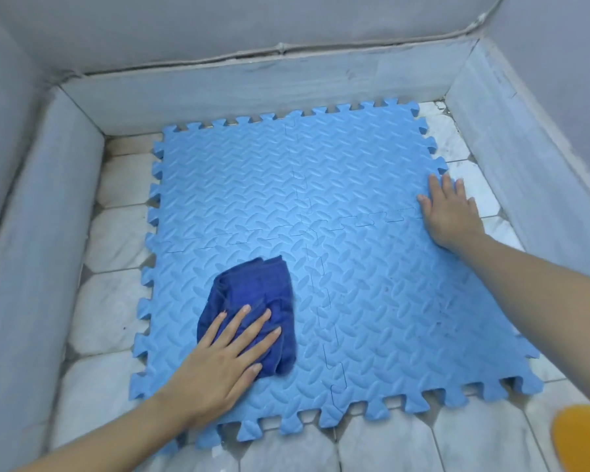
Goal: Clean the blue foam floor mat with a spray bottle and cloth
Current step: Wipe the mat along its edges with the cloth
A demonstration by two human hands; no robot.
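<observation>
A light blue foam floor mat (372, 284) made of interlocking tiles lies flat on the tiled floor. A crumpled dark blue cloth (252, 287) rests on the mat's near left part. My left hand (225, 362) presses flat on the cloth's near end with fingers spread. My right hand (452, 212) lies flat on the mat's right edge, palm down, fingers apart, holding nothing. Faint dark marks show on the mat's near right tile. No spray bottle is in view.
White floor tiles (116, 301) surround the mat. Low grey walls (252, 93) box the floor in at the back, left and right. A yellow-orange rounded object (583, 441) sits at the bottom right corner.
</observation>
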